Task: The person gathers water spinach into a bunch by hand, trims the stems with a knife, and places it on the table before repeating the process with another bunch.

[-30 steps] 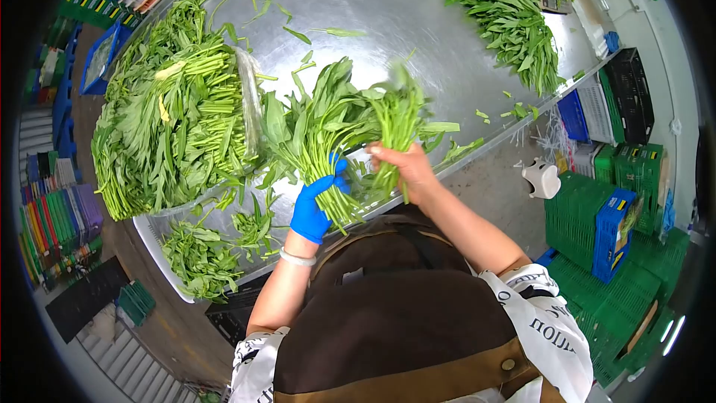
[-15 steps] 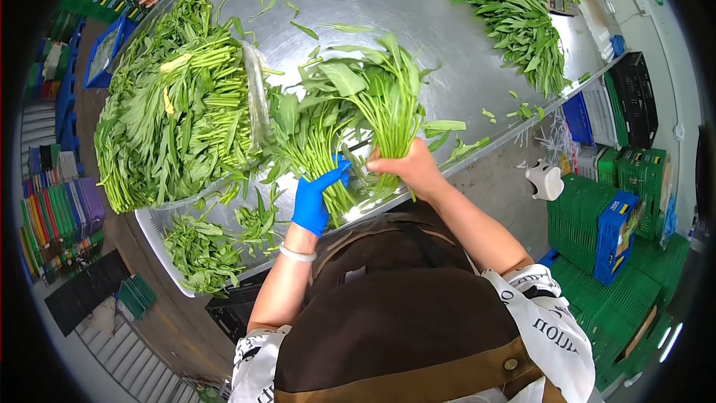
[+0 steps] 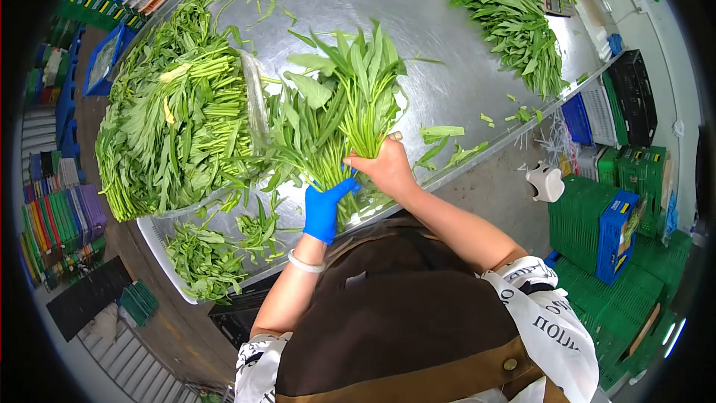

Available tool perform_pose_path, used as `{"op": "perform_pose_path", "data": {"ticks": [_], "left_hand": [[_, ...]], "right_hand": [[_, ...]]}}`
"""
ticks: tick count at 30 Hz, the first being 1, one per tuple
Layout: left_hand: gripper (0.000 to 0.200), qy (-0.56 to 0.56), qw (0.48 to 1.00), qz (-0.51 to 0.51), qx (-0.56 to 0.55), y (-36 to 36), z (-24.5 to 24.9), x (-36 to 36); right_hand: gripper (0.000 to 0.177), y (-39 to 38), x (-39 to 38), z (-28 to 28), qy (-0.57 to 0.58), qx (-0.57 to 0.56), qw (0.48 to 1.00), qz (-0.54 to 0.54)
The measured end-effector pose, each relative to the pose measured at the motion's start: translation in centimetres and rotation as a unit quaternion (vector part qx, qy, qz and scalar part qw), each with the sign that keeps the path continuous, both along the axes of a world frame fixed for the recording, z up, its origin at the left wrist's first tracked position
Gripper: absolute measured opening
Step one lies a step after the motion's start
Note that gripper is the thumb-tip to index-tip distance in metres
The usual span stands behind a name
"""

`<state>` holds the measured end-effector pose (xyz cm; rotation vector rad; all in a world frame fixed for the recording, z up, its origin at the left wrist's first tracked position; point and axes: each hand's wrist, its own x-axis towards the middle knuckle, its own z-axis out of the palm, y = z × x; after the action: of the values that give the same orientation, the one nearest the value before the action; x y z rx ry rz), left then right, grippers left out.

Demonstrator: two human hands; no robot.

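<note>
My left hand [image 3: 326, 207], in a blue glove, is closed round the stems of a bunch of water spinach [image 3: 307, 134], low over the near edge of the metal table [image 3: 395, 0]. Bare, my right hand [image 3: 389, 170] grips a second water spinach bunch [image 3: 371, 89] by its stems, leaves pointing away from me. The two bunches touch and overlap, and my hands are almost together. Stem ends below the left hand show only partly. Left of them lies a big heap of water spinach [image 3: 179, 119] on clear plastic.
Trimmed water spinach [image 3: 514, 22] lies in a row at the far right, by a scale [image 3: 556, 4]. Loose leaves [image 3: 441, 133] are scattered near the right edge. A white tray [image 3: 160, 257] holds scraps at the left. Green crates [image 3: 582, 216] stand on the right floor.
My right hand has brought its bunch leftward against the one in my left hand. The left hand has shifted slightly right, still gripping its stems.
</note>
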<state>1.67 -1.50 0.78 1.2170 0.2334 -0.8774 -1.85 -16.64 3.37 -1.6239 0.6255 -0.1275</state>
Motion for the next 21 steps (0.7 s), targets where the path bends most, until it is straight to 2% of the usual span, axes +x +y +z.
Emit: {"op": "perform_pose_path", "data": {"ticks": [6, 18, 21], "left_hand": [[0.036, 0.023, 1.000, -0.008, 0.012, 0.2, -0.1, 0.2], [0.033, -0.028, 0.998, -0.038, 0.034, -0.3, -0.4, 0.0], [0.032, -0.051, 0.997, -0.028, 0.042, -0.4, -0.4, -0.1]], "right_hand": [[0.022, -1.1, -0.5, -0.1, 0.013, -0.010, 0.999, 0.032], [0.021, -1.5, -0.5, -0.3, 0.007, -0.066, 0.997, 0.029], [0.020, -1.4, -0.7, -1.5, -0.017, 0.100, 0.995, -0.002]]}}
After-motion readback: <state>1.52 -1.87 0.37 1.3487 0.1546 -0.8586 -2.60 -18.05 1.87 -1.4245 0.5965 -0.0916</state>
